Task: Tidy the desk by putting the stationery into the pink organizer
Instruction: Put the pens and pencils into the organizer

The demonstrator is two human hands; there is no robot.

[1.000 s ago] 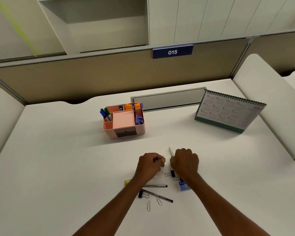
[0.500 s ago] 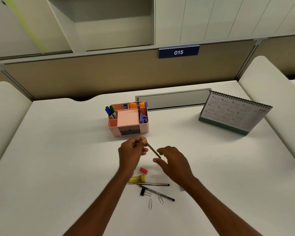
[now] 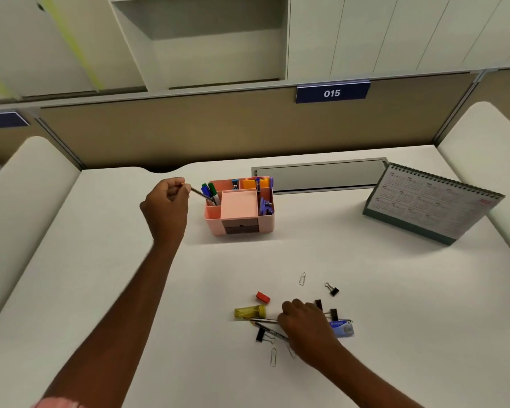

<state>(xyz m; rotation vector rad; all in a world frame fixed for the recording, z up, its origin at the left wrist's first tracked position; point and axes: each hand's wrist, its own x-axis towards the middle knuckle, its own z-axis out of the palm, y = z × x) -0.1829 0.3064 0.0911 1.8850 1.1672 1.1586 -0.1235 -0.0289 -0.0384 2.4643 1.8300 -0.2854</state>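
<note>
Now the left hand (image 3: 166, 205) pinches a pen (image 3: 202, 193) into the pink organizer's (image 3: 239, 208) left slot — the right hand (image 3: 302, 323), fingers curled, covers pens (image 3: 266, 321) nearby.

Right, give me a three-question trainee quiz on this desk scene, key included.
1. True or false: the left hand holds a pen at the pink organizer.
2. What is the right hand doing? A) resting on the calendar B) reaching into the loose stationery C) lifting the organizer
3. Fill in: the red eraser lies just beyond the ____ item.

Key: 1 true; 2 B; 3 yellow.
</note>
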